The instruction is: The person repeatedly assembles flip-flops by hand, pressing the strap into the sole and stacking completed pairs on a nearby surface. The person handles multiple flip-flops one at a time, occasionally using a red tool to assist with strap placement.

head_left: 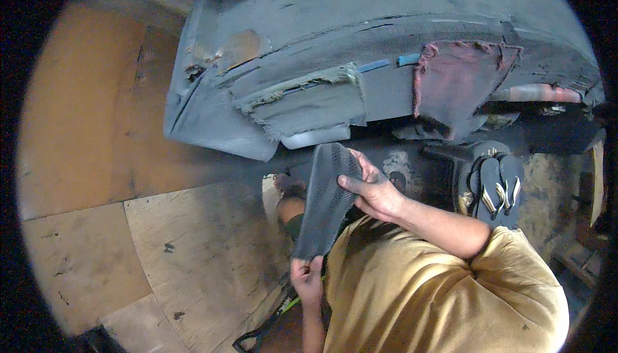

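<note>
A dark grey flip-flop sole (318, 201) with a fine ribbed pattern is held upright on a slant in front of my body. My right hand (373, 189) grips its upper end, the thumb lying on the patterned face and the fingers behind. At the lower end, my left hand (308, 279) pinches the edge between thumb and fingers. No strap shows on this side of the sole. To the right of my right hand lie black flip-flops (496, 189) with cream straps, resting on a dark surface.
A dusty grey bench (386, 18) spans the far side. Over its front edge hang a frayed grey-green cloth (309, 105) and a red-edged cloth (460, 85). A white rounded piece (315, 137) sticks out below. Brown boards (180, 250) cover the floor at left.
</note>
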Action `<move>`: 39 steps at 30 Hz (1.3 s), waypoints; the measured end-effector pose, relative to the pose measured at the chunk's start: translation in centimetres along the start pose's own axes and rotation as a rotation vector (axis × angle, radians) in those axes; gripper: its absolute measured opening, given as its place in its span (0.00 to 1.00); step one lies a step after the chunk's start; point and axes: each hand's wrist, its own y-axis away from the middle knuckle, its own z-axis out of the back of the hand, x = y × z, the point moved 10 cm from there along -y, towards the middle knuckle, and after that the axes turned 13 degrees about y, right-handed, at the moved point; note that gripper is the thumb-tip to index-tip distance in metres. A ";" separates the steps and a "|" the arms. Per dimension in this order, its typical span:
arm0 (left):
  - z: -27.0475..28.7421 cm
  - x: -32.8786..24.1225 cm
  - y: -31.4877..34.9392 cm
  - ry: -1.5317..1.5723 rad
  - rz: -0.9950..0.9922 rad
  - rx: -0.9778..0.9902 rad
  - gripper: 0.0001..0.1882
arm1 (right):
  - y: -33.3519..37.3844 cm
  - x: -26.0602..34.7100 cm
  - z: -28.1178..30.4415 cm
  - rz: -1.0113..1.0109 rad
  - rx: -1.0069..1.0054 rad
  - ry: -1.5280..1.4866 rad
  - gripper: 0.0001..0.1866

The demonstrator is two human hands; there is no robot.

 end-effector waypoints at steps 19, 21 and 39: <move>-15.8 -10.9 -7.9 0.191 -0.454 0.071 0.12 | 6.8 -10.7 3.7 -0.702 0.199 -0.040 0.29; -15.5 -11.1 -7.2 0.444 -0.484 0.121 0.14 | 3.5 -9.3 7.8 -0.409 -0.154 -0.249 0.23; -1.6 -3.9 2.5 0.065 -0.538 0.112 0.24 | -0.1 -3.4 -1.1 -0.194 0.029 -0.110 0.10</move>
